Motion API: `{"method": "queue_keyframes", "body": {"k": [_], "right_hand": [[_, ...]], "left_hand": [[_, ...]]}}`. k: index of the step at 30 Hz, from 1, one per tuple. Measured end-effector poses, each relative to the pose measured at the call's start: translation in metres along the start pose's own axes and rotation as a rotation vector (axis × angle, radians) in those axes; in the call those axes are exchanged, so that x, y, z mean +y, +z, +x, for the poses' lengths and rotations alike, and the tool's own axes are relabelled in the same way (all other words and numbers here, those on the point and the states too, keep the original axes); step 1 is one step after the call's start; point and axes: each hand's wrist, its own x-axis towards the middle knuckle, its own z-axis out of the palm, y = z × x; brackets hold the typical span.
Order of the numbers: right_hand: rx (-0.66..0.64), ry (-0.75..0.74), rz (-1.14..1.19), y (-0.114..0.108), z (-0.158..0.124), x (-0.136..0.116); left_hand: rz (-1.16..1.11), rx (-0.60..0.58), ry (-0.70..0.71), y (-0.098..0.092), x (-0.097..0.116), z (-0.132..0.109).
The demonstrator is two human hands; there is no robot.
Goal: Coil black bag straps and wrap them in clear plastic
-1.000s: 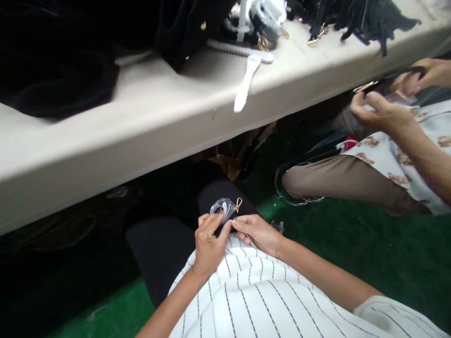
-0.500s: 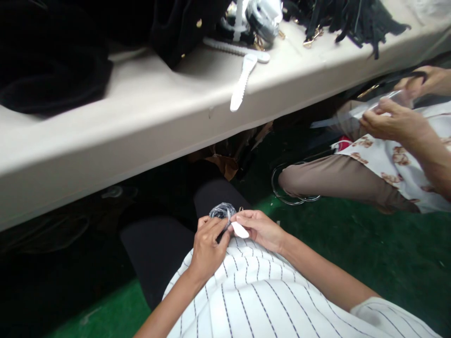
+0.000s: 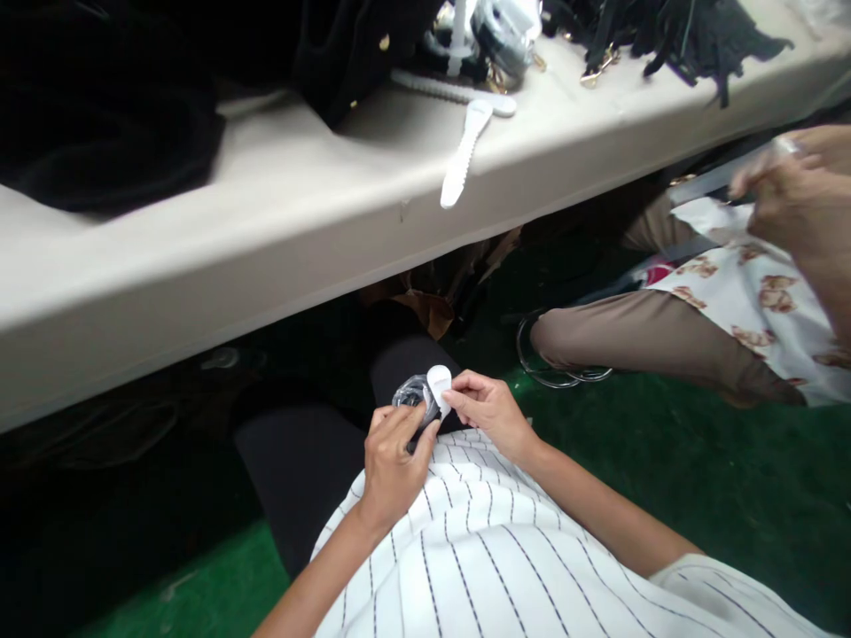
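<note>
Over my lap, my left hand (image 3: 397, 447) is closed around a coiled dark strap (image 3: 410, 390) in clear plastic wrap. A white notched plastic tie (image 3: 439, 379) with a rounded end stands up at the right side of the coil. My right hand (image 3: 488, 409) pinches this tie between thumb and fingertips. The tie's lower part goes behind the fingers of my left hand, so I cannot tell how it runs around the coil.
A pale table (image 3: 319, 190) crosses ahead, bearing black fabric (image 3: 106, 115), white ties (image 3: 465, 155), a plastic-wrapped coil (image 3: 509, 35) and black tassels (image 3: 691, 35). On the right, a co-worker's blurred hands (image 3: 791, 190) hold something translucent.
The white tie's rounded end has swung up from below the coil's right side to above it, with my right hand at it. The co-worker's hands have shifted. The view has moved slightly.
</note>
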Motion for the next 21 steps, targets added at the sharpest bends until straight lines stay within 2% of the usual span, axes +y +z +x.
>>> {"method": "queue_keyframes", "body": {"k": [6, 12, 21], "right_hand": [[-0.102, 0.115, 0.156, 0.001, 0.003, -0.002], [-0.115, 0.219, 0.203, 0.0, 0.006, -0.001], [-0.171, 0.341, 0.366, -0.009, 0.012, 0.003]], "left_hand": [[0.1, -0.056, 0.067, -0.001, -0.001, 0.001], [0.146, -0.045, 0.143, -0.002, -0.002, 0.003], [0.118, -0.086, 0.169, -0.001, -0.003, 0.005]]}}
